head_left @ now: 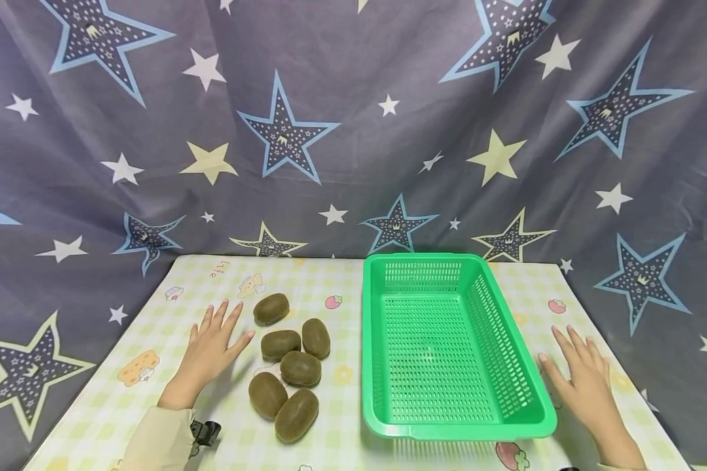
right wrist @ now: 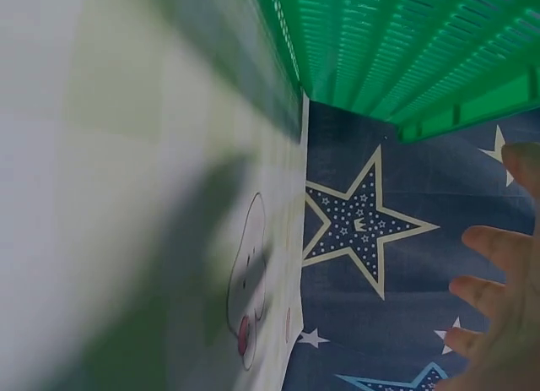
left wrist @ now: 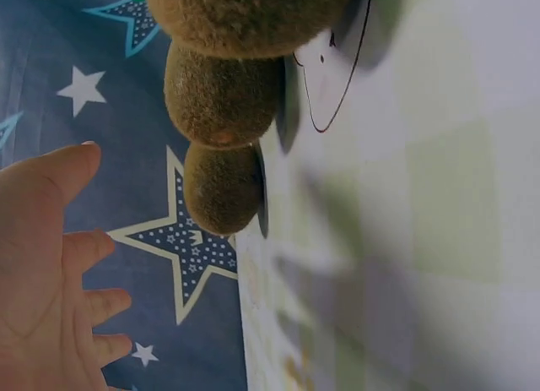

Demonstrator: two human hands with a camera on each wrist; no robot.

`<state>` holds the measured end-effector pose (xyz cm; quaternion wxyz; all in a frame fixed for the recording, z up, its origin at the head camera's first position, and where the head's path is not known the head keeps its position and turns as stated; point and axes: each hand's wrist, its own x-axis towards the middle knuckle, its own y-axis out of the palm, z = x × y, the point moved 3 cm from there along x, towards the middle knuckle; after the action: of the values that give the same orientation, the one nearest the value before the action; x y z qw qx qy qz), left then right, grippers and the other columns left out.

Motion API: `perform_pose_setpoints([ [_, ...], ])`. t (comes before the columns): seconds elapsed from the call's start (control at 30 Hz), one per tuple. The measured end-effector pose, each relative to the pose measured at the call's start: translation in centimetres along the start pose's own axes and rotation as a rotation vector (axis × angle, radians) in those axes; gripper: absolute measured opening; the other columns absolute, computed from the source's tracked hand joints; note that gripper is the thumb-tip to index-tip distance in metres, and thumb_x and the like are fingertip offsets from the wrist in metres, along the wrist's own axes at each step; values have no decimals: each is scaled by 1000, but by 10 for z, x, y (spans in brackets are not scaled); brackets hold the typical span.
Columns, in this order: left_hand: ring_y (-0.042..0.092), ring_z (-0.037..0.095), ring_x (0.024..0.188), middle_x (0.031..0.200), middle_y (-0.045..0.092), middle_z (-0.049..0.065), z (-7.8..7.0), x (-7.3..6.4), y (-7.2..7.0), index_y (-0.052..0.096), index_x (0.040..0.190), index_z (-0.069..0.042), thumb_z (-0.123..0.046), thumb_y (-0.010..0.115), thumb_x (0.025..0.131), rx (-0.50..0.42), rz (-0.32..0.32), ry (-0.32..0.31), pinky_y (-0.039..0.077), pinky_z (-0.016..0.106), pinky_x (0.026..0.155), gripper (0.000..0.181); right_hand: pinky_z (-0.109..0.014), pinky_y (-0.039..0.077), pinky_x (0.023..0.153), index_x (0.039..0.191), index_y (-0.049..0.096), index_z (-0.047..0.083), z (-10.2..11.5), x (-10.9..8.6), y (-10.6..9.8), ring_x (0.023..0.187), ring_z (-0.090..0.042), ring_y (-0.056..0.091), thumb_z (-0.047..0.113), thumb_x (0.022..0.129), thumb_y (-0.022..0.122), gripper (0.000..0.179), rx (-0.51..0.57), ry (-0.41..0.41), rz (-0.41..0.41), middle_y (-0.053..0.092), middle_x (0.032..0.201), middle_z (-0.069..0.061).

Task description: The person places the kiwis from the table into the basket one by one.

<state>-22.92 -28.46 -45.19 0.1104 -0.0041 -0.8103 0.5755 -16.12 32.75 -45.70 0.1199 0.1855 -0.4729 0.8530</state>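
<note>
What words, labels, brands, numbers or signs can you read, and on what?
"Life": small, tilted lettering printed near the far-left corner of the tablecloth.
No lettering can be made out on the green basket, the kiwis or the starry backdrop.

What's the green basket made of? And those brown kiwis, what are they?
The green basket looks like smooth, slightly shiny plastic: one even colour, with rows of neat holes. The kiwis look like real fruit with dull, fuzzy skin, shown close up in the left wrist view, though they could be imitations.
</note>
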Motion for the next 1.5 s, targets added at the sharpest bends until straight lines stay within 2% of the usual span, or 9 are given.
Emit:
perform_pose_setpoints([
  [0.3, 9, 55, 135, 150, 16, 32, 9, 10, 4, 20, 149, -2, -44, 57, 91, -166, 7, 25, 10, 68, 105, 80, -63, -4, 108, 143, 36, 0, 6, 8, 0, 136, -53, 7, 18, 95, 52, 54, 153, -33, -10, 22, 146, -34],
  [0.53, 17, 53, 133, 148, 20, 32, 13, 23, 6, 20, 148, 0, -32, 65, 88, -298, -26, 65, 16, 66, 104, 82, -72, 3, 102, 143, 35, -1, 14, 13, 3, 136, -53, 8, 16, 97, 49, 51, 285, 4, 23, 20, 148, -33],
  [0.7, 20, 51, 134, 148, 21, 31, 17, 35, 9, 18, 150, -2, -33, 67, 87, -375, -13, 43, 17, 64, 105, 85, -73, 8, 100, 146, 31, 3, 20, 14, 7, 141, -40, 9, 16, 99, 46, 52, 380, 40, 85, 17, 152, -27],
  [0.83, 21, 50, 134, 148, 21, 31, 20, 43, 11, 19, 150, -4, -32, 67, 87, -411, 7, 29, 18, 64, 105, 85, -71, 5, 103, 148, 27, 6, 26, 16, 9, 144, -27, 4, 17, 100, 45, 53, 462, 70, 134, 14, 154, -21],
  [1.03, 16, 48, 136, 151, 18, 28, 26, 53, 17, 16, 151, -8, -36, 64, 89, -507, 72, -34, 15, 65, 106, 84, -65, 0, 107, 151, 22, 10, 35, 20, 11, 143, -31, 0, 18, 99, 48, 59, 527, 91, 194, 11, 155, -22],
  [1.13, 14, 46, 138, 152, 18, 25, 27, 58, 19, 15, 152, -11, -38, 63, 90, -555, 101, -68, 13, 65, 107, 83, -54, 1, 112, 151, 21, 10, 37, 21, 14, 143, -30, 1, 17, 98, 49, 61, 520, 84, 204, 11, 154, -24],
  [1.23, 13, 45, 139, 152, 18, 24, 27, 62, 21, 15, 152, -12, -40, 61, 90, -574, 119, -82, 12, 64, 107, 82, -32, 5, 115, 151, 20, 11, 39, 22, 17, 143, -27, 4, 16, 98, 50, 61, 512, 68, 209, 13, 154, -23],
  [1.37, 15, 46, 138, 151, 19, 26, 25, 68, 21, 16, 151, -8, -39, 60, 91, -566, 118, -74, 13, 63, 107, 81, -5, 10, 104, 151, 21, 10, 42, 23, 21, 142, -17, 8, 14, 97, 52, 63, 507, 49, 205, 15, 154, -23],
  [1.5, 18, 47, 137, 150, 21, 28, 24, 73, 23, 18, 150, -3, -36, 60, 92, -559, 110, -65, 15, 62, 108, 79, 1, 15, 96, 149, 23, 5, 45, 24, 23, 140, -16, 14, 11, 95, 54, 63, 505, 29, 191, 19, 153, -21],
])
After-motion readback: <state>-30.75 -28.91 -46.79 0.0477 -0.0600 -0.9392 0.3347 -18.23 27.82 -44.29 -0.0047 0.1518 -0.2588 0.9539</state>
